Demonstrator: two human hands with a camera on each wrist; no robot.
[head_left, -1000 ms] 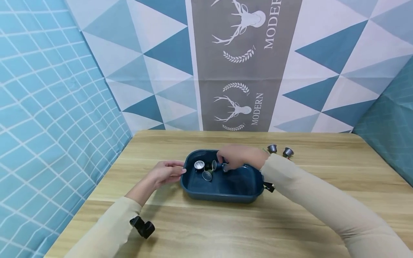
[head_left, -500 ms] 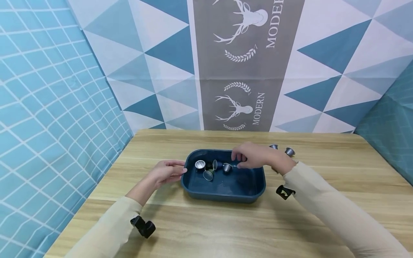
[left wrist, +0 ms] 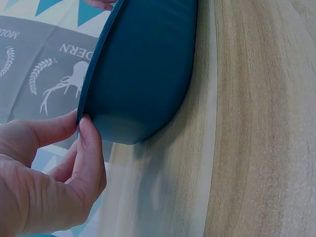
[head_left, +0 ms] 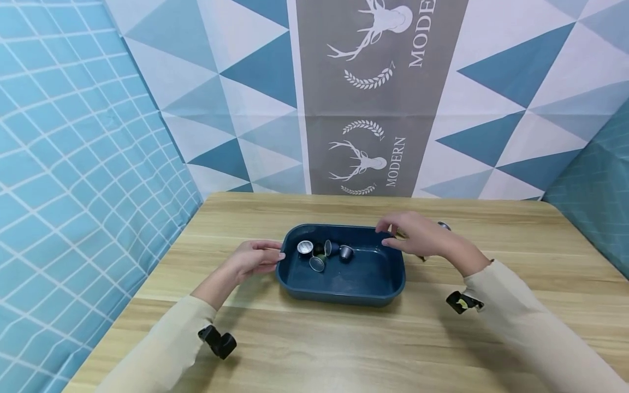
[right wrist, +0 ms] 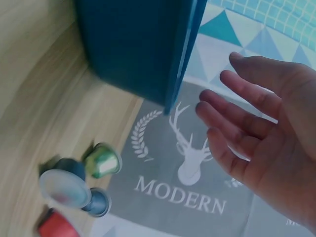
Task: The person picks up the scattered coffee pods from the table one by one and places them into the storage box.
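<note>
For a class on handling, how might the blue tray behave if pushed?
The blue tray is probably stiff: its wall looks unbent where the left hand pinches it. Being broad and low, it should slide rather than tip.

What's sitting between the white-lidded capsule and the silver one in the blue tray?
In the head view, a dark blue capsule and a partly hidden black one lie between them, with a green capsule slightly nearer you.
</note>
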